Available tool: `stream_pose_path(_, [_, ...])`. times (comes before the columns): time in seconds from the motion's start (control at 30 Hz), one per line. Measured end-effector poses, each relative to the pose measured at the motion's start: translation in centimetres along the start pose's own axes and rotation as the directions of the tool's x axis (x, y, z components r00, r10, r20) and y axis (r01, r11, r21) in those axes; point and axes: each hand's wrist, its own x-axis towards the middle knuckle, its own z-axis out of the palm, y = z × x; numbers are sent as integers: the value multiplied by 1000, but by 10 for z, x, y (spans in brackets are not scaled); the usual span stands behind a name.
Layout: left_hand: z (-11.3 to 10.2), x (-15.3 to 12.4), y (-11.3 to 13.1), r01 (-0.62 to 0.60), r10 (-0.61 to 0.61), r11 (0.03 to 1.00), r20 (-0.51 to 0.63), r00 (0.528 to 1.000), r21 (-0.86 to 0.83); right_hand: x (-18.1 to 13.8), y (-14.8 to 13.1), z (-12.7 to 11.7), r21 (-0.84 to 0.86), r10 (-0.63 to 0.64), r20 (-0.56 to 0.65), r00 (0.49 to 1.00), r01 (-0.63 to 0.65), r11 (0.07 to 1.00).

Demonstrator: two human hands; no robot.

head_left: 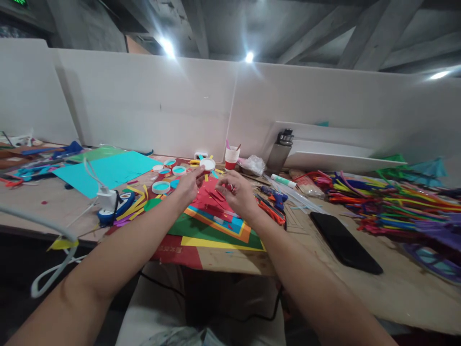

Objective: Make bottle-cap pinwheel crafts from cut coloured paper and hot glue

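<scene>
My left hand (pixel 188 185) reaches forward over the craft table, its fingers pinched on the edge of a round white lid (pixel 208 164). My right hand (pixel 236 192) hovers beside it with fingers curled around a small red scrap (pixel 229 187), just above a stack of coloured paper sheets (pixel 216 226) in red, green, yellow and blue. Several white lids with turquoise centres (pixel 161 187) lie to the left of my left hand. Red paper strips lie on the stack under both hands.
A turquoise sheet (pixel 108 170) and a white charger with cable (pixel 105 197) lie left. A paper cup (pixel 231 157), metal flask (pixel 280 150) and glue stick (pixel 283 180) stand behind. A black phone (pixel 342 242) and a heap of coloured pipe cleaners (pixel 389 206) are right. White partition boards (pixel 144 105) back the table.
</scene>
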Motion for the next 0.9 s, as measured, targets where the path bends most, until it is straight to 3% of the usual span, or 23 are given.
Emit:
stream_pose_path(0.07, [-1, 1, 5, -2, 1, 1000, -35, 999, -17, -1, -3, 2, 96, -85, 183, 979, 69, 993])
stream_pose_path(0.13, [-1, 1, 10, 12, -14, 999, -69, 998, -36, -3, -7, 4, 176, -143, 363, 921, 83, 981])
stream_pose_path(0.23, [-2, 1, 12, 38, -44, 997, -89, 995, -61, -6, -15, 4, 203, -167, 467, 868, 79, 976])
stream_pose_path(0.3, [-3, 2, 11, 41, -44, 998, -46, 998, -55, -5, -17, 2, 179, -140, 386, 912, 75, 981])
stream_pose_path(0.37, [-4, 2, 7, 32, -31, 999, 32, 999, -27, -3, -15, -2, 147, -74, 213, 974, 43, 988])
stream_pose_path(0.47, [-4, 0, 0, 10, -14, 999, 150, 989, 30, 3, -6, -11, 153, 47, -45, 998, -40, 987])
stream_pose_path(0.6, [-2, -6, -9, 32, -53, 995, 228, 972, 94, 8, 12, -28, 152, 203, -280, 938, -165, 974])
stream_pose_path(0.73, [0, -12, -13, 64, -99, 987, 251, 963, 147, 9, 26, -46, 13, 224, -477, 850, -248, 969])
stream_pose_path(0.8, [-1, -13, -16, 66, -107, 985, 271, 957, 158, 9, 29, -52, 25, 233, -516, 824, -257, 966])
stream_pose_path(0.9, [-1, -15, -19, 62, -108, 984, 276, 955, 169, 11, 27, -52, 244, 356, -482, 800, -267, 932])
